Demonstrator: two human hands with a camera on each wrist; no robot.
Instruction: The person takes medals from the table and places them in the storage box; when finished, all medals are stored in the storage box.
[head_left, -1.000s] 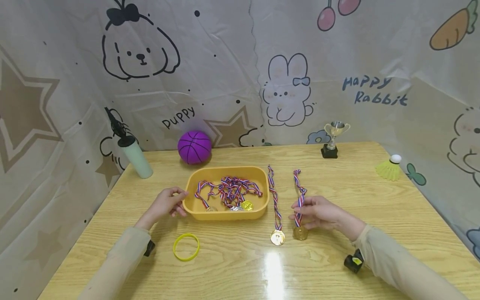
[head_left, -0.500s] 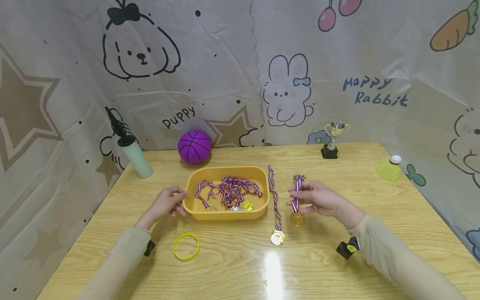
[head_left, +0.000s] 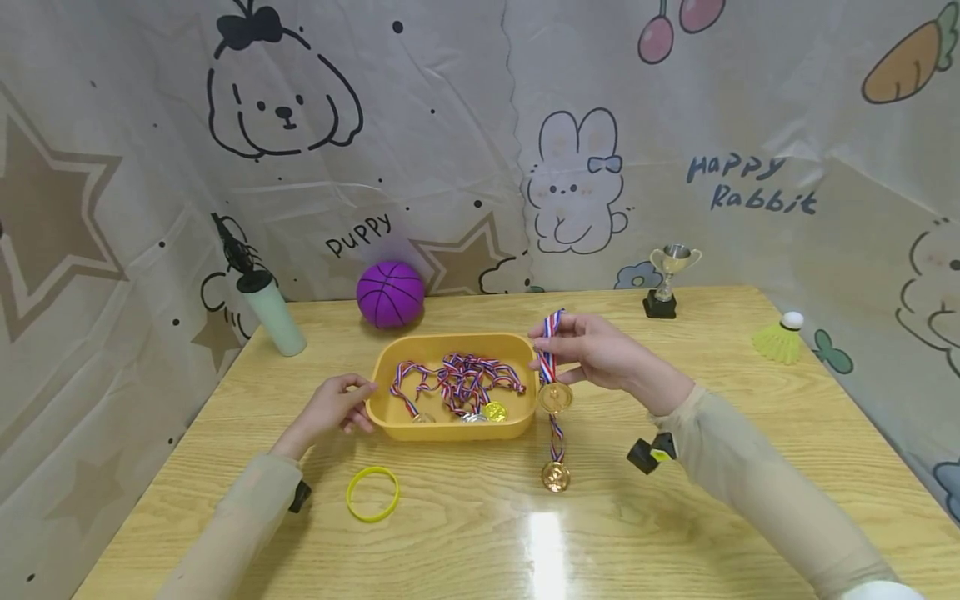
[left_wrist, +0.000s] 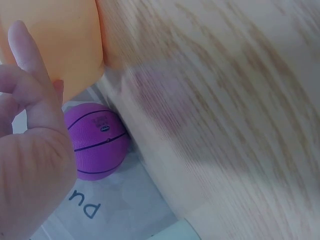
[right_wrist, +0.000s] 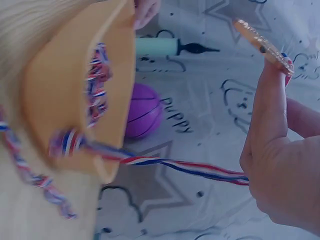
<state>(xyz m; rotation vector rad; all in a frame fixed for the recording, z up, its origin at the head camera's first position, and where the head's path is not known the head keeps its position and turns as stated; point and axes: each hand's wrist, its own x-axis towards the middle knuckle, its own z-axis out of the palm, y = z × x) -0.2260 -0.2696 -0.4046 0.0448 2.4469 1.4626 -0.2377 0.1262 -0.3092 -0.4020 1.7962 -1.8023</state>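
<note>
Medal (head_left: 555,397) hangs just below right hand (head_left: 592,354), whose fingers pinch its ribbon (head_left: 548,346) beside yellow tray (head_left: 397,414); left hand (head_left: 337,404) touches tray's rim, fingers loosely curled.

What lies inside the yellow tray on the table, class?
Inside the yellow tray lies a tangle of medals on red, white and blue ribbons, with gold and silver discs showing. The tangle hides how many there are and anything beneath.
</note>
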